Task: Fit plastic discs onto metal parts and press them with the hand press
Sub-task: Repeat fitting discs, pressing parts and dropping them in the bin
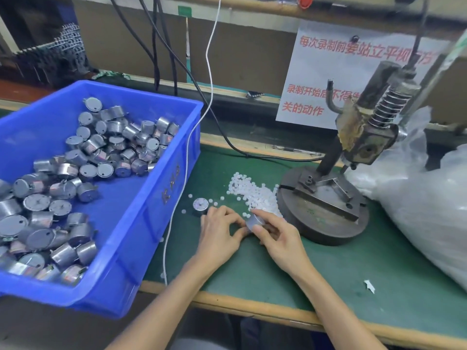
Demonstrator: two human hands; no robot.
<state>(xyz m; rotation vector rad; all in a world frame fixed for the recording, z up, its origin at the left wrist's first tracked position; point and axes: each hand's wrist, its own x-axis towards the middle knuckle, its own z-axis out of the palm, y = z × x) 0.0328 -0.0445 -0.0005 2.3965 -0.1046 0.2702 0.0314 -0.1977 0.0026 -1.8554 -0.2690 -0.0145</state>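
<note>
My right hand (275, 236) grips a round metal part (253, 221) on its side, just above the green mat. My left hand (219, 231) has its fingers curled at the part's face; a disc between them cannot be made out. A heap of small white plastic discs (252, 192) lies just beyond the hands, with a few loose ones scattered to the left. A second metal part (201, 205) stands upright on the mat by my left fingertips. The hand press (353, 137) stands to the right on its round iron base (326, 215).
A blue bin (151, 188) full of metal parts takes up the left side. A large clear plastic bag (429, 203) lies at the right. A white cable (187, 157) and black cables run between bin and press. A paper scrap (369, 285) lies near the bench's front edge.
</note>
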